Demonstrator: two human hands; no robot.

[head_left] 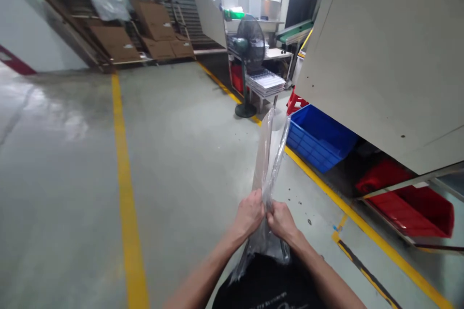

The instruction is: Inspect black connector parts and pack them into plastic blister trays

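Observation:
A clear plastic bag (270, 154), long and gathered at its middle, stretches out in front of my body. My left hand (251, 211) is closed in a fist around the left side of the gathered plastic. Close beside it, my right hand (281, 219) grips the right side, its fingers also curled in. Beyond the hands the bag's far end stands apart in two folded edges. The near end spreads loosely against my black shirt (268, 282). Whether anything is inside the bag I cannot tell.
A standing fan (246, 53) is ahead, near a stack of sheets (266, 82). Blue (315, 137) and red (413, 203) bins sit under a large pale panel (395, 58) at right. Cardboard boxes (154, 19) fill a rack at back left. Yellow lines (125, 193) cross the floor.

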